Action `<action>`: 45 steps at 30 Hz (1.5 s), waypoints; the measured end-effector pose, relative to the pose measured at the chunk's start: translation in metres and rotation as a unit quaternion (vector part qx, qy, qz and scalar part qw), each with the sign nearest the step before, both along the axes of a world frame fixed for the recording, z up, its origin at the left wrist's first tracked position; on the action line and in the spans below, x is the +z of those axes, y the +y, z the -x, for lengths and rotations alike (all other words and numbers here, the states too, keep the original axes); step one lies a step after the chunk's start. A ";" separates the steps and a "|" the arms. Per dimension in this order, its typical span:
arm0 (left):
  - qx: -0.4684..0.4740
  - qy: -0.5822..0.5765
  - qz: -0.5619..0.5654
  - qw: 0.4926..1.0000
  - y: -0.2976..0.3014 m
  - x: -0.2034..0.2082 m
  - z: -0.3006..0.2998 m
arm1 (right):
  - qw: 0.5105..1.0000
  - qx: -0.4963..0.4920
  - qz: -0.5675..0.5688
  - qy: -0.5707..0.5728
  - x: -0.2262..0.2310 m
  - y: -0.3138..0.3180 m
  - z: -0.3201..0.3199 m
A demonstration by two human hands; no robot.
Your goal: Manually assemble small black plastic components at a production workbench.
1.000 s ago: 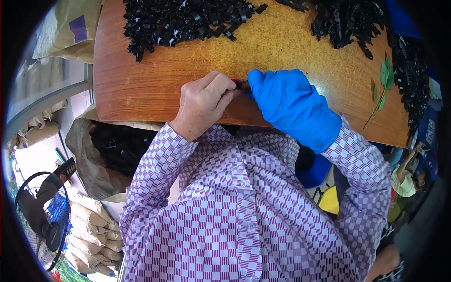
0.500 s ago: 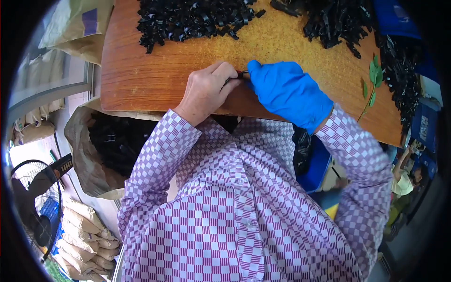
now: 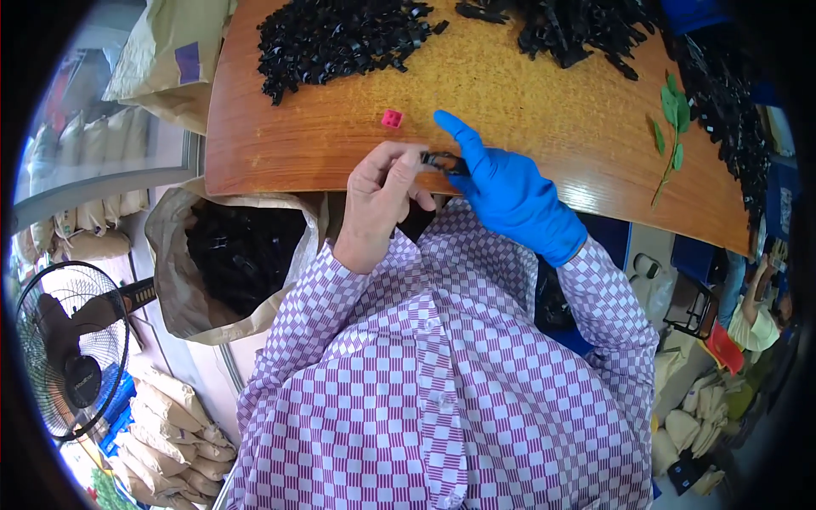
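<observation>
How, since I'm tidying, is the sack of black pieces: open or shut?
Open: the sack gapes wide, showing black pieces inside.

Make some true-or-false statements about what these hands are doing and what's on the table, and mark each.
1. The right hand wears a blue glove. True.
2. The left hand is gloved too. False: the left hand is bare.
3. A small pink block lies on the table. True.
4. The thing between the hands is white. False: it is a black piece.
5. A leafy green sprig lies right of the block. True.
</observation>
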State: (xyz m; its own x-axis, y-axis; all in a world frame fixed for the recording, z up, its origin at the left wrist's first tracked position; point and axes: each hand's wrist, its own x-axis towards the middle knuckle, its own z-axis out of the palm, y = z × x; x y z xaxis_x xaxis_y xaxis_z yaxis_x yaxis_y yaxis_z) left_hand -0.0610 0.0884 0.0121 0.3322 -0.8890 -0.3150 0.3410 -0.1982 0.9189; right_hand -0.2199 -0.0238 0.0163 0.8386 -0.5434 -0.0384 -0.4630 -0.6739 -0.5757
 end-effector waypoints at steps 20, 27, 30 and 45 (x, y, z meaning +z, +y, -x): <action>0.017 0.089 -0.032 0.995 0.019 -0.001 0.000 | 0.997 0.054 -0.021 -0.043 -0.004 0.015 -0.008; 0.187 -0.406 -0.097 0.890 0.120 0.010 -0.145 | 0.962 -0.167 0.212 -0.040 -0.006 -0.149 0.076; 0.076 -0.751 -0.150 0.638 0.134 0.025 -0.159 | 0.931 -0.204 0.294 0.073 -0.026 -0.224 0.127; -0.163 -0.755 0.065 0.632 -0.109 -0.009 -0.090 | 0.920 -0.317 -0.152 -0.172 -0.012 -0.182 0.108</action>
